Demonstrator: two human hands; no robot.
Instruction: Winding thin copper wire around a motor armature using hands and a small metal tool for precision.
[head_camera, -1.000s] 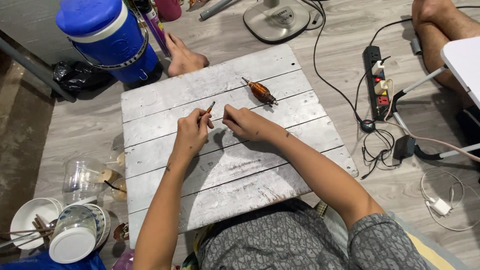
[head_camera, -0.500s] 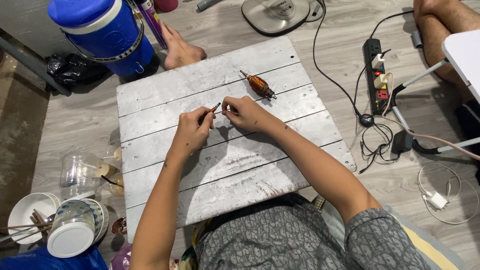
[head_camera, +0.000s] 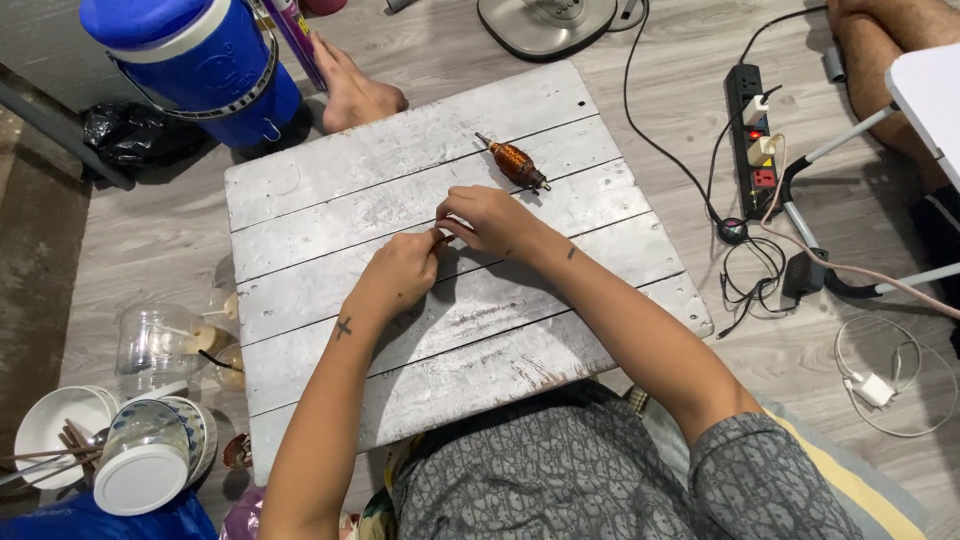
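Note:
My left hand (head_camera: 400, 268) and my right hand (head_camera: 490, 218) meet over the middle of a white plank board (head_camera: 330, 215). Together they pinch a small thin wire piece (head_camera: 441, 236) between the fingertips; most of it is hidden by the fingers. A copper-wound motor armature (head_camera: 516, 164) lies on the board just beyond my right hand, apart from it.
A blue water jug (head_camera: 195, 62) and a bare foot (head_camera: 352, 92) are beyond the board. A power strip (head_camera: 754, 140) with cables lies at right, a fan base (head_camera: 546, 22) at top. Bowls (head_camera: 60, 440), a jar (head_camera: 155, 340) and a lidded cup sit at left.
Both hands have drawn closer together. The thin piece that stuck out from my left hand is now mostly covered by fingers. The armature has not moved.

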